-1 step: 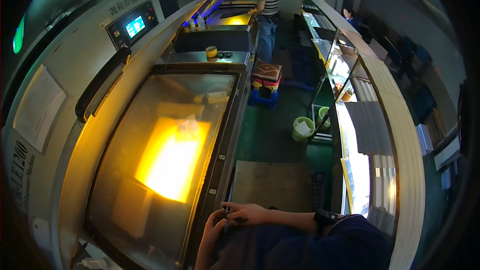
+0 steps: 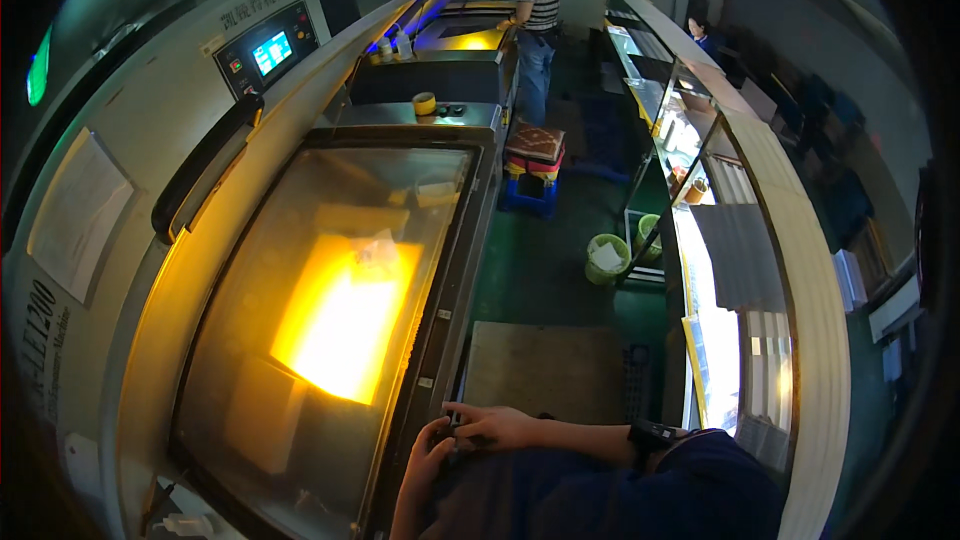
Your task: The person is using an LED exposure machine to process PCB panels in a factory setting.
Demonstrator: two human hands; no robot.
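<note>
Both my hands meet at the near right edge of a large exposure machine's dark frame [image 2: 432,360]. My left hand [image 2: 430,448] has its fingers curled against a small dark object [image 2: 456,419]. From the other side my right hand [image 2: 497,427] closes on the same spot, its forefinger reaching over the top. The fingers hide most of this object, so I cannot make out its kind. Beside them lies the machine's glass bed [image 2: 250,330], under a translucent sheet. A bright yellow glow [image 2: 345,320] shines through it, with pale rectangular shapes around it.
The raised lid with its black handle [image 2: 205,170] leans at the left, near a lit control screen [image 2: 271,53]. A tape roll [image 2: 424,103] sits beyond the bed. Farther off, a person [image 2: 538,10] stands at another machine. Stools [image 2: 533,155], a green bin [image 2: 607,258] and a light table [image 2: 712,360] line the aisle.
</note>
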